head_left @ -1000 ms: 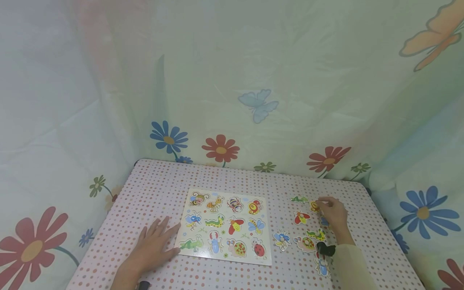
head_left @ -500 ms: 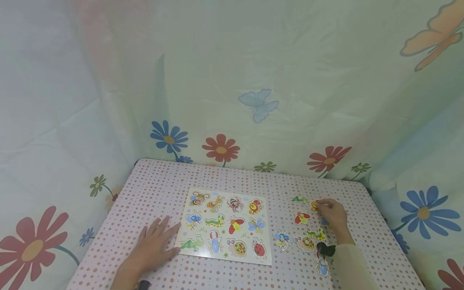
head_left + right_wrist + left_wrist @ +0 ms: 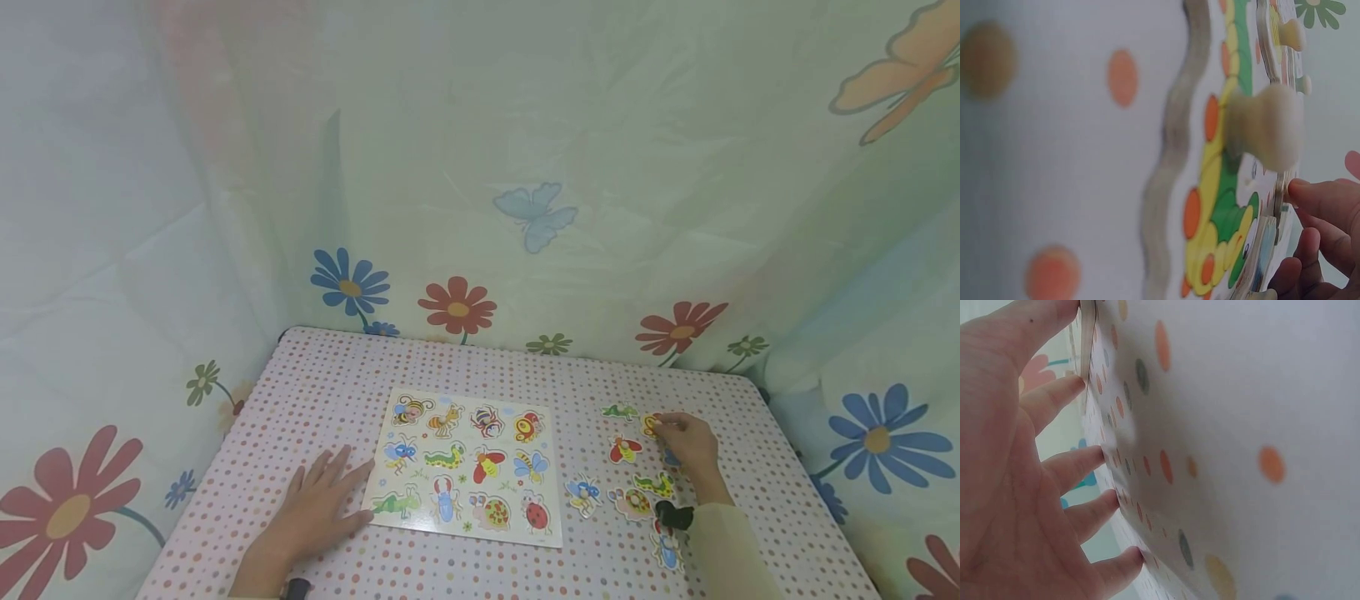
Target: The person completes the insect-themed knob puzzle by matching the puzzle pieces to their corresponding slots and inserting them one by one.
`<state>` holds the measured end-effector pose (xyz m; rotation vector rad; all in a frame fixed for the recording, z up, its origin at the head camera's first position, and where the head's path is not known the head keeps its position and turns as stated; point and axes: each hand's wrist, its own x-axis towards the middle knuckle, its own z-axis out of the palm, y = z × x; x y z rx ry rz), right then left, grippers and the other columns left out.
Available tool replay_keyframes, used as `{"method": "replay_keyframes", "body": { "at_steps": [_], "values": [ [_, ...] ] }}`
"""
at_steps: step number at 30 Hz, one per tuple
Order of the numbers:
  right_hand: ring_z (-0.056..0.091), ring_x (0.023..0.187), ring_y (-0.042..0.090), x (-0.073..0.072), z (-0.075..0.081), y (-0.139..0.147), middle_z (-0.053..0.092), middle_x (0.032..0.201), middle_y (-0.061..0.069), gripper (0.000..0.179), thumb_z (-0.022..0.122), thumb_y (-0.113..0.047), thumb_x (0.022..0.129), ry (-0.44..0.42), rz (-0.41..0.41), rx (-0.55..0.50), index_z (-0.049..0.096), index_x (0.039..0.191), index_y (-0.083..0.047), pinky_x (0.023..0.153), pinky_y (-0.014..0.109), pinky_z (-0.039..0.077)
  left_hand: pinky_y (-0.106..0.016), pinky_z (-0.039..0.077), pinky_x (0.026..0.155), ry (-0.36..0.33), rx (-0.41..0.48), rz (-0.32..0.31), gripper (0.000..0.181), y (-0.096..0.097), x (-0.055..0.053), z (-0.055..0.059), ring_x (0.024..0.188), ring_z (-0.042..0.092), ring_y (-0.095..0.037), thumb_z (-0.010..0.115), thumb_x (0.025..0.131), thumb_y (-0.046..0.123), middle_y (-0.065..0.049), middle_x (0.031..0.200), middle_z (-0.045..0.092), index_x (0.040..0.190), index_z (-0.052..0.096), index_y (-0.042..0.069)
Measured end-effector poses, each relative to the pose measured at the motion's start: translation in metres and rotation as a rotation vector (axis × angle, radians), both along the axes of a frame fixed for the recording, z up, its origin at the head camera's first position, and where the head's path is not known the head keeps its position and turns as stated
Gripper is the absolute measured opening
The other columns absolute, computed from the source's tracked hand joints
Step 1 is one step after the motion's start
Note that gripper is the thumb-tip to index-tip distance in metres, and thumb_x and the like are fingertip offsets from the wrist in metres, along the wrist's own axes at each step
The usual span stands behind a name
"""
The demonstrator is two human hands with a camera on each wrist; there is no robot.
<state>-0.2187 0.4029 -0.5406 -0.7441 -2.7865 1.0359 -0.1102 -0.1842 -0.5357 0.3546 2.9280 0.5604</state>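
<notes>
In the head view, my left hand (image 3: 315,512) lies with spread fingers on the dotted table, its thumb and index finger against the left edge of the insect puzzle board (image 3: 555,500). The left wrist view shows the extended fingers (image 3: 1063,400) on the tabletop and the board's edge. At the right, my right hand (image 3: 692,443) pinches a red-and-yellow puzzle piece (image 3: 649,426) lying on the table. Its thumb and fingers hide part of that piece. A caterpillar puzzle piece (image 3: 1210,219) with a wooden knob (image 3: 1269,128) fills the front of the right wrist view.
Around the right hand lie loose knobbed pieces: a grasshopper (image 3: 619,412), a red-winged firefly (image 3: 625,451), a mosquito (image 3: 582,497), a snail (image 3: 630,504) and a blue beetle (image 3: 666,552). A blue piece (image 3: 671,457) is partly covered by the hand. Flowered curtains (image 3: 450,167) enclose the table.
My right fingers have lowered slightly over the red-and-yellow puzzle piece. The left hand, the board and the other pieces stay where they were.
</notes>
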Motion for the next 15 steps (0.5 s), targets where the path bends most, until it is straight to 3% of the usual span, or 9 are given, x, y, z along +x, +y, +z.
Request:
{"method": "replay_keyframes", "body": {
  "at_steps": [4, 8, 11, 15],
  "values": [
    [0.055, 0.099, 0.040, -0.0004, -0.0007, -0.0003, 0.058, 0.119, 0.029, 0.036, 0.062, -0.022, 0.098, 0.001, -0.003, 0.008, 0.063, 0.121, 0.005, 0.064, 0.038, 0.046, -0.072, 0.010, 0.112, 0.009, -0.008, -0.003, 0.070, -0.0004, -0.0001, -0.0007, 0.147, 0.019, -0.045, 0.068, 0.090, 0.050, -0.016, 0.162, 0.027, 0.151, 0.046, 0.024],
    [0.054, 0.106, 0.045, -0.0015, -0.0023, 0.0003, 0.056, 0.124, 0.032, 0.035, 0.062, -0.021, 0.098, 0.007, -0.005, 0.005, 0.063, 0.121, 0.005, 0.077, 0.054, 0.049, -0.072, 0.010, 0.112, 0.013, -0.008, -0.003, 0.070, -0.0007, 0.0000, -0.0006, 0.146, 0.020, -0.046, 0.069, 0.090, 0.050, -0.016, 0.161, 0.027, 0.151, 0.047, 0.024],
    [0.054, 0.107, 0.045, -0.0020, -0.0024, 0.0003, 0.056, 0.124, 0.032, 0.035, 0.061, -0.020, 0.098, 0.003, -0.009, -0.001, 0.063, 0.121, 0.005, 0.078, 0.055, 0.049, -0.072, 0.010, 0.112, 0.012, -0.010, -0.002, 0.070, -0.0005, -0.0002, -0.0007, 0.146, 0.019, -0.045, 0.069, 0.090, 0.050, -0.016, 0.161, 0.027, 0.151, 0.047, 0.024],
    [0.054, 0.103, 0.042, -0.0027, -0.0018, -0.0001, 0.056, 0.121, 0.029, 0.035, 0.060, -0.020, 0.099, -0.011, -0.015, -0.002, 0.062, 0.123, 0.005, 0.071, 0.047, 0.048, -0.072, 0.010, 0.112, 0.007, -0.018, 0.002, 0.070, -0.0001, -0.0004, -0.0009, 0.147, 0.019, -0.045, 0.069, 0.090, 0.051, -0.015, 0.162, 0.027, 0.152, 0.046, 0.024]
  ]
}}
